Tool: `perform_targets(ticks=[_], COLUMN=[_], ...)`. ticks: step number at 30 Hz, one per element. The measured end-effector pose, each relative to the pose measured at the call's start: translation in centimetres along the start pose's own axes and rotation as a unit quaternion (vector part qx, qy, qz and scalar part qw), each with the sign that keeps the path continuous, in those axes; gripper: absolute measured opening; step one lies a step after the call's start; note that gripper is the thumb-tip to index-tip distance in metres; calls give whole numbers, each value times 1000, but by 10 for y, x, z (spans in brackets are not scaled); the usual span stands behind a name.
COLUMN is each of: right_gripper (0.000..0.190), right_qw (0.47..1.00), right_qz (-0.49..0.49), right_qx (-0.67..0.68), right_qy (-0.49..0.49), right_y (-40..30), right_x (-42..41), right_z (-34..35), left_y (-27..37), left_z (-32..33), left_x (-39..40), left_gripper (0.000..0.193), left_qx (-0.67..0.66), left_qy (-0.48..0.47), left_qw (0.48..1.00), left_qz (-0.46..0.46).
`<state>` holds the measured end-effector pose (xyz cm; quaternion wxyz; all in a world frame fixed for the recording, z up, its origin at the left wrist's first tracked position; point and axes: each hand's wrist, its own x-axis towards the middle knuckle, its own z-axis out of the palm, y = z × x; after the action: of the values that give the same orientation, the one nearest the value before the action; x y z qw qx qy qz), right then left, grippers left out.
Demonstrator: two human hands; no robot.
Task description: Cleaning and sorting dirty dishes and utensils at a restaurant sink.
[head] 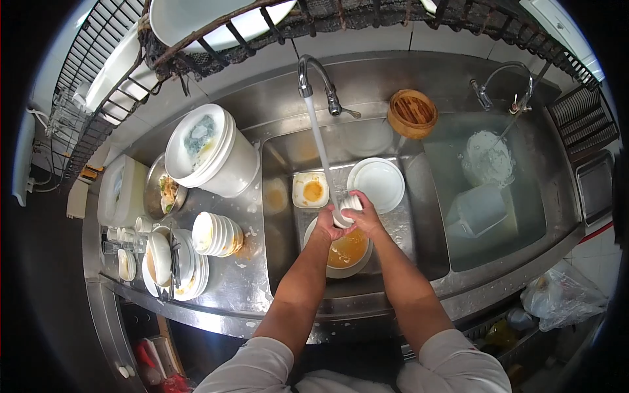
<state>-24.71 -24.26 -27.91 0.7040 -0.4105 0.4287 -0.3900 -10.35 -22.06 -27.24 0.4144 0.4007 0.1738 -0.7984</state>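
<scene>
My left hand (pixel 330 226) and my right hand (pixel 362 216) hold a small stack of white cups or bowls (pixel 350 205) between them. Water from the chrome gooseneck faucet (pixel 305 91) runs down onto the stack. Below my hands, a large white bowl with orange liquid (pixel 346 253) sits in the steel sink (pixel 427 221). A square white dish (pixel 310 189) with orange residue lies to its upper left. White round plates (pixel 376 184) rest in the sink just beyond my right hand. The fingers hide part of the stack.
Left counter: stacked bowls (pixel 214 234), soiled plates (pixel 196 270), a white bucket (pixel 216 152), a steel bowl of food scraps (pixel 164 189). Right: a water-filled basin (pixel 526 206) with a submerged container (pixel 476 211); a wooden steamer (pixel 413 114) stands behind. A wire rack (pixel 226 27) hangs overhead.
</scene>
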Motion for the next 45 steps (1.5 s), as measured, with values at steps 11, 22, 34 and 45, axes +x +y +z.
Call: perform_targets(ticks=[11,22,34,45], right_gripper=[48,40,35,40], right_qw=[983,978,984,941], right_qz=[135,162,140,298], right_qx=[125,113,70,136], right_qy=[-9,-73,83,78], right_y=[-3,26,38,48], right_x=[-14,-8,2,1], right_z=[13,10,5,25], left_y=[0,-2,-9,-1], left_z=[-25,-28,-22,-49], left_x=[-11,-4,14,-10], left_gripper=[42,35,33,41], left_qx=[-2,65,46,16], left_qy=[-4,56,72,77], left_qw=[1000,996,996,997], left_qz=[31,22,36,22])
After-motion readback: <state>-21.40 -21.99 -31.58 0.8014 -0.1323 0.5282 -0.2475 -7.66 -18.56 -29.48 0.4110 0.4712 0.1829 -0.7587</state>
